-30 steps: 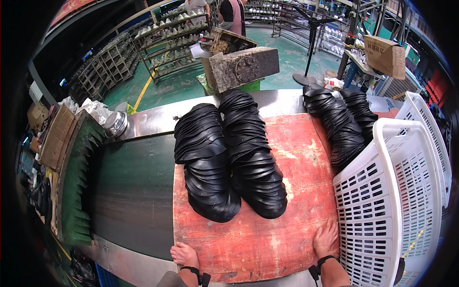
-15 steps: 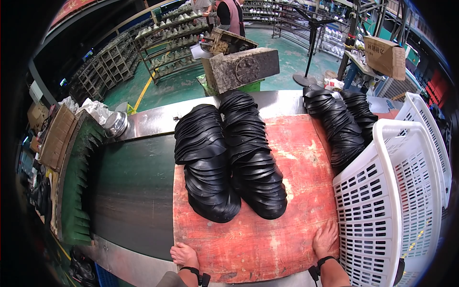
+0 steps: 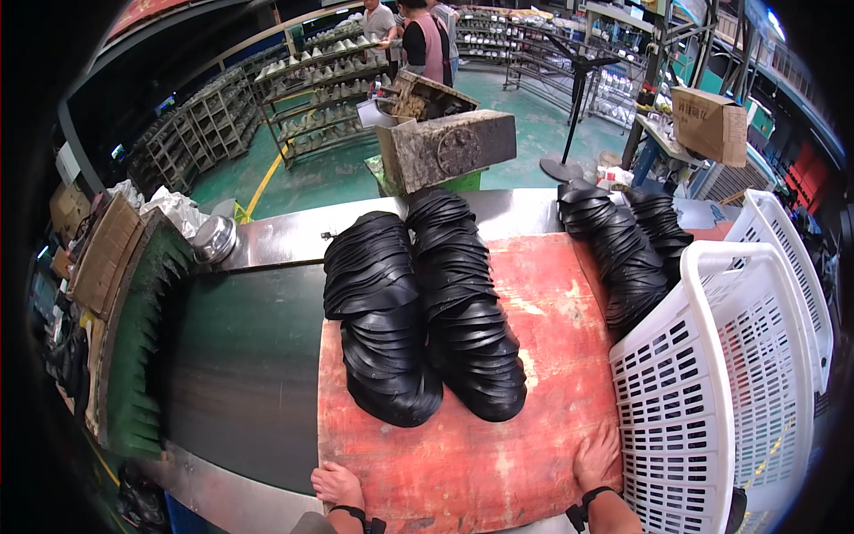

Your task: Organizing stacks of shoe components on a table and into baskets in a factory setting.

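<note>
Two long stacks of black, thin, sole-shaped rubber pieces lie side by side, the left stack (image 3: pixel 384 320) and the right stack (image 3: pixel 467 311). Both rest on a worn red board (image 3: pixel 498 463) in front of me. At the board's near left edge is my left hand (image 3: pixel 337 484), its fingers bent over the edge. My right hand (image 3: pixel 597 458) lies flat near the board's right side, fingers stretched forward, beside a white basket (image 3: pixel 676 383). Neither hand touches the black pieces. Each wrist wears a dark strap.
More black stacks (image 3: pixel 614 254) lie behind the basket. A dark green conveyor belt (image 3: pixel 249 365) runs under the board's left side toward a fringed green opening (image 3: pixel 142 347). Beyond stand a grimy box (image 3: pixel 454 147), shoe racks (image 3: pixel 320 89), a carton (image 3: pixel 707 125) and several people.
The view has tilted up a little, so the bench sits lower and more of the people at the back shows. Both hands keep their places on the board.
</note>
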A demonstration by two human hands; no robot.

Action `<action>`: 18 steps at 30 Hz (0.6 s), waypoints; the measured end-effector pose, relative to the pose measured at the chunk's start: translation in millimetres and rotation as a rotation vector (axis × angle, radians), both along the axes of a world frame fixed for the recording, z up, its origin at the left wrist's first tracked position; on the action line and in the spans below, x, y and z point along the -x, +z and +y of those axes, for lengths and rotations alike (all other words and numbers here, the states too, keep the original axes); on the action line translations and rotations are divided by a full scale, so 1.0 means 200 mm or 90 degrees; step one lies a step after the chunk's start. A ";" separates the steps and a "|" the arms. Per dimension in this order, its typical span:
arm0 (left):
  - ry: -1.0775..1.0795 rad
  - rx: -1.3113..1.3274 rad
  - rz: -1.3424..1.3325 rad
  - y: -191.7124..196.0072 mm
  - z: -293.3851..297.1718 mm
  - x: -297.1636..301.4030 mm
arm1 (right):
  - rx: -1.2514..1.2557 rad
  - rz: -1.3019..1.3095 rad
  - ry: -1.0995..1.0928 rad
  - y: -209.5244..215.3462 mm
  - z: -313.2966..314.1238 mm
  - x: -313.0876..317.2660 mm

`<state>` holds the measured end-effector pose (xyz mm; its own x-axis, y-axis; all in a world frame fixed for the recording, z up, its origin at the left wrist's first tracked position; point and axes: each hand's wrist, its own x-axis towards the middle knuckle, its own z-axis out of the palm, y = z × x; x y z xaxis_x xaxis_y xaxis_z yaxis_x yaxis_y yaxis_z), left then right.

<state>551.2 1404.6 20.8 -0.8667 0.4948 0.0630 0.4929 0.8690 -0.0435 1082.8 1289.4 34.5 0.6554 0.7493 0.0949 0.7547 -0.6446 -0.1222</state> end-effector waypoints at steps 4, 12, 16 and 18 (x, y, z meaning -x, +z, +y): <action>0.000 -0.015 0.005 0.01 -0.03 0.01 | 0.006 0.023 -0.002 0.01 0.00 0.01; -0.016 -0.005 -0.024 0.04 -0.01 -0.01 | 0.001 0.015 0.000 -0.01 -0.02 -0.01; -0.010 -0.013 -0.012 0.02 -0.02 0.00 | -0.032 0.012 0.006 -0.04 0.00 -0.01; -0.003 -0.018 -0.006 0.02 -0.02 0.00 | -0.029 0.016 0.012 -0.04 0.00 -0.01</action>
<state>550.4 1399.9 23.9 -0.8649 0.4971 0.0694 0.4974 0.8674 -0.0145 1084.5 1288.9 27.1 0.6439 0.7568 0.1124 0.7628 -0.6238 -0.1702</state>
